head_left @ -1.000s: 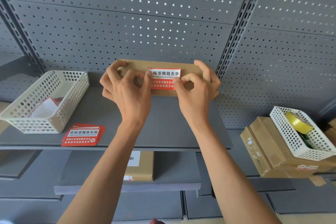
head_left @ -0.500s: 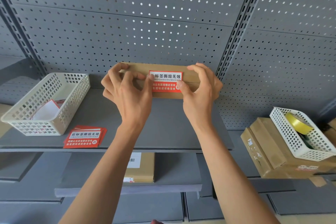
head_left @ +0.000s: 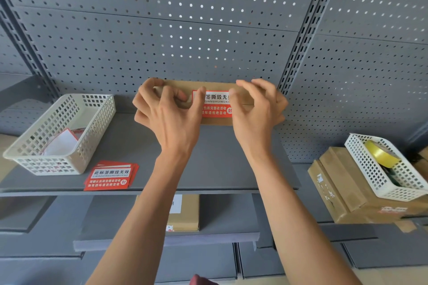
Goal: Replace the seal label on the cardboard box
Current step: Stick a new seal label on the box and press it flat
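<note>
Single head-worn wide-angle view, facing forward and slightly down at a grey shelf (head_left: 111,146) and pegboard wall (head_left: 208,30), at arm's reach; both forearms enter from the lower edge.

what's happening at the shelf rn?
A person is working on a flat cardboard box at the back of a grey shelf. Both hands are on it: the left hand and right hand press their fingertips at either end of a red-and-white seal label across the box's front edge. A stack of spare labels lies near the shelf front, beside a white basket.
</note>
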The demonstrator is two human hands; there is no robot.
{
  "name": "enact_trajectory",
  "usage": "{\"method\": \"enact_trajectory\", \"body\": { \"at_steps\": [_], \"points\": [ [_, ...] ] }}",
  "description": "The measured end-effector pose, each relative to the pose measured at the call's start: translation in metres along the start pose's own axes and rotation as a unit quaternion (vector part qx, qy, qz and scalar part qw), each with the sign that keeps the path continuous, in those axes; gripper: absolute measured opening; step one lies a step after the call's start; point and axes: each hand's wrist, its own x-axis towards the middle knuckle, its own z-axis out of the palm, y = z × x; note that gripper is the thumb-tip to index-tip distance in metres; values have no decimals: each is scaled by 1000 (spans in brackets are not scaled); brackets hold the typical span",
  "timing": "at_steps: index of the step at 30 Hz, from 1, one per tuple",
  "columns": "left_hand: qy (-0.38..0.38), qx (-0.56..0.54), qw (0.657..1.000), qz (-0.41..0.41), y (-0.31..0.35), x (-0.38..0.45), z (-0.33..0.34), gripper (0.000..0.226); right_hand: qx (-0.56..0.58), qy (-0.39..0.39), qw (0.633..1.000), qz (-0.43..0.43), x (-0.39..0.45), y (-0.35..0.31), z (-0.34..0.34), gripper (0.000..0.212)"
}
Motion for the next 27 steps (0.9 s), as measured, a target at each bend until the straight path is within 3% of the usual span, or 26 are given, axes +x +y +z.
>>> {"method": "enact_trajectory", "body": {
  "at_steps": [12,27],
  "points": [
    [26,34,999,-7,5,3,9,48,-97,59,994,-2,-1,-13,21,45],
    [11,33,999,-20,1,5,5,35,-23,43,998,30,2,-6,19,17]
  ]
}}
